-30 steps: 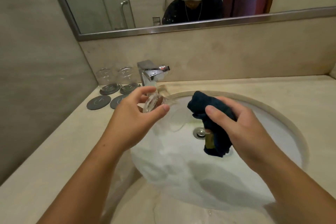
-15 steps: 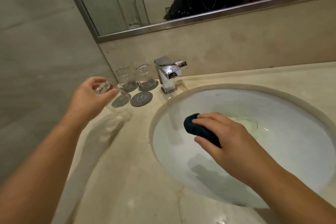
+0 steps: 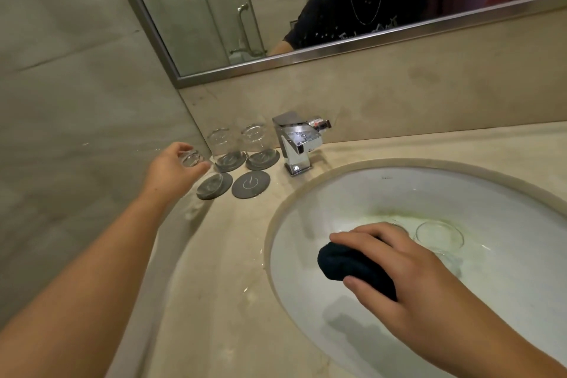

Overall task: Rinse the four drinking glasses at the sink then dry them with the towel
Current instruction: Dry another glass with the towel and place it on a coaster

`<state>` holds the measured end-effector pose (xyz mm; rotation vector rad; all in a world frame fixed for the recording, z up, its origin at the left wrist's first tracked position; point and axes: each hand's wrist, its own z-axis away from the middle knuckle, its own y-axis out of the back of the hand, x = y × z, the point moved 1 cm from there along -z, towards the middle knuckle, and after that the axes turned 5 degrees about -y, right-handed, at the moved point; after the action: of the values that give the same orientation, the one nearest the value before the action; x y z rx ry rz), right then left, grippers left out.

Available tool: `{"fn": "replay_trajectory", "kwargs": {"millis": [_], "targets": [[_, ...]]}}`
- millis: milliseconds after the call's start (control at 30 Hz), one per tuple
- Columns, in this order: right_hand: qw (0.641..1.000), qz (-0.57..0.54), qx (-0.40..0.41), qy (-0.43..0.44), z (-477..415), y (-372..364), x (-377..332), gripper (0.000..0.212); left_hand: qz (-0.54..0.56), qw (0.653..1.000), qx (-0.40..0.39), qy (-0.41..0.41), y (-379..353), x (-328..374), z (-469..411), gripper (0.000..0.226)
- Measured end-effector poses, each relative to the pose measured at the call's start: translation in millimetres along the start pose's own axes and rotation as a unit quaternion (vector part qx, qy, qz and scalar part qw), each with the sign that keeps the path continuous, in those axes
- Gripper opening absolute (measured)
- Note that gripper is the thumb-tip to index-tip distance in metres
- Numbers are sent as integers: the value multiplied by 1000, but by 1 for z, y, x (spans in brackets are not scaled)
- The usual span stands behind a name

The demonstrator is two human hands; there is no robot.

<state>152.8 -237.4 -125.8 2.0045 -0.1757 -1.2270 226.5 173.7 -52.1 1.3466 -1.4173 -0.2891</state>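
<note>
Right hand (image 3: 429,282): over the near half of the sink, fingers and thumb curled tight around the towel.
Towel (image 3: 343,261): dark blue, wadded into a ball that sticks out to the left of the hand, held above the basin.
Sink (image 3: 352,193): white oval bowl set under a beige rim, with a yellow-green stain on its far floor.
Sink glass (image 3: 438,235): clear and colourless, down in the basin just past the right fingertips; its round rim faces up toward the camera, and the body is hard to make out against the white.
Surface (image 3: 214,285): beige stone, with a few wet streaks beside the sink's left rim.
Left hand (image 3: 171,170): reached out to the far-left corner, fingers and thumb pinching the thick base of the held glass from above.
Held glass (image 3: 191,159): clear tumbler turned mouth down, its rim over the left coaster (image 3: 226,185). I cannot tell whether it touches.
Bare coaster (image 3: 251,184): dark grey disc with a pale ring mark, just right of the left coaster.
Back glasses: left back glass (image 3: 222,144) and right back glass (image 3: 256,138), both clear and upside down, each on its own grey coaster in the row behind.
Tap (image 3: 299,144): square chrome, right of the back glasses.
Mirror (image 3: 276,9): metal-framed, on the wall above.
</note>
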Motion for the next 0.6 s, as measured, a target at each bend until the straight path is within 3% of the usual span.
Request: {"fn": "replay_trajectory", "kwargs": {"millis": [600], "targets": [[1000,-12,15,-11,-3,-2,5,53,-64,996,-55,7,-19,-2,-27,55]]}}
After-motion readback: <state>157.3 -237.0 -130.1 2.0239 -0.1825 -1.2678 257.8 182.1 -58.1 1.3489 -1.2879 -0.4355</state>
